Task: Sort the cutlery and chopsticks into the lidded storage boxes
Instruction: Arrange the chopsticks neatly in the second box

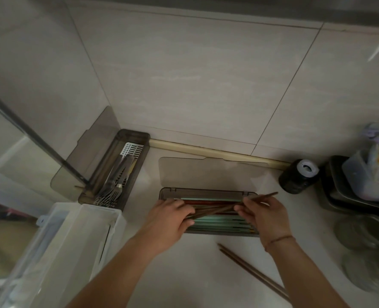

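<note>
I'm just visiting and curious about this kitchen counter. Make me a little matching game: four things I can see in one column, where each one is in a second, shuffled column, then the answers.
Things
1. forks
2. brown chopsticks bundle
3. loose brown chopsticks
4. black jar

Places
A. lying on the bare counter near the right arm
B. standing by the wall, right of the open lid
C. held by both hands over the middle box
D. in the grey box in the left corner

Pairs: 1-D, 2-C, 3-A, 4-B
</note>
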### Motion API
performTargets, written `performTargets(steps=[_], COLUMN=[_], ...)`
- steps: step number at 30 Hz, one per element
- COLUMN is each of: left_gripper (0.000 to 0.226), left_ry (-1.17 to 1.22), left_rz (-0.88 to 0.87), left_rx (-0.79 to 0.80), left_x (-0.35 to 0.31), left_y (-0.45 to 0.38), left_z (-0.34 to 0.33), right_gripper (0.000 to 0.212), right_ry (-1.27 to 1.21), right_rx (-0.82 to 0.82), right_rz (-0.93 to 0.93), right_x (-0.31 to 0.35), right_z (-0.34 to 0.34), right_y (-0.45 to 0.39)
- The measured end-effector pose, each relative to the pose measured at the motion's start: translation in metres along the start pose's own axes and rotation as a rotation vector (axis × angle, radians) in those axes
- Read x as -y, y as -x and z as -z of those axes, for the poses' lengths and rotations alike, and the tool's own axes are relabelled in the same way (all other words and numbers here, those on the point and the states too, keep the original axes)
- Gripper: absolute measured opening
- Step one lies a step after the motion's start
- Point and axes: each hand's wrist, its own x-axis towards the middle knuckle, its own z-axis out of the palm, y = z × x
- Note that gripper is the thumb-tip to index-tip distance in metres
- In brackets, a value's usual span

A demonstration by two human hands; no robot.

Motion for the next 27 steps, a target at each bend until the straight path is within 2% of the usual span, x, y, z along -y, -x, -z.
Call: performTargets(steps=[6,9,12,14,17,19,20,22,23,25,27], left_gripper=[0.016,0.005,0.007,0.008,0.006,0.007,0.009,0.01,0.01,0.008,0.01], left_ry=[0.023,0.027,0.012,0.016,0.093,0.137,0.122,0.075,0.069,0.095,0.137], left_rz=[0.098,0.15,0.184,0.179,0.097,-0.091,-0.213,-0.395,-0.43,-0.42,-0.38], left_rx=[-0.006,0.013,0.022,-0.006,-0.131,-0.184,-0.16,-0.064,-0.022,0.033,0.061], left_x=[-0.005,-0.003,-0.002,-0.006,-0.02,-0.038,-0.048,-0.065,-0.072,-0.083,-0.091], left_y=[-0.006,-0.007,-0.01,-0.011,-0.004,0.005,0.009,0.016,0.019,0.022,0.027], left_z=[-0.004,-0.005,-0.006,-0.006,-0.01,-0.02,-0.028,-0.044,-0.052,-0.061,-0.067], right_gripper=[0.013,0.016,0.015,0.013,0.01,0.017,0.019,0.025,0.028,0.037,0.04], right_ry=[-0.059,0.04,0.145,0.239,0.574,0.814,0.911,1.111,1.223,1.389,1.454], right_rx=[0.067,0.122,0.178,0.16,0.024,-0.118,-0.138,-0.056,-0.008,0.073,0.12], right_rz=[-0.203,-0.298,-0.333,-0.235,0.103,0.351,0.469,0.611,0.665,0.725,0.734], right_x=[-0.012,-0.009,0.001,0.004,0.0,-0.009,-0.016,-0.038,-0.049,-0.067,-0.076], right_z=[-0.017,-0.015,0.002,0.02,0.05,0.066,0.073,0.084,0.088,0.092,0.093], right_y=[0.002,0.002,0.006,0.01,0.02,0.032,0.039,0.051,0.056,0.06,0.06])
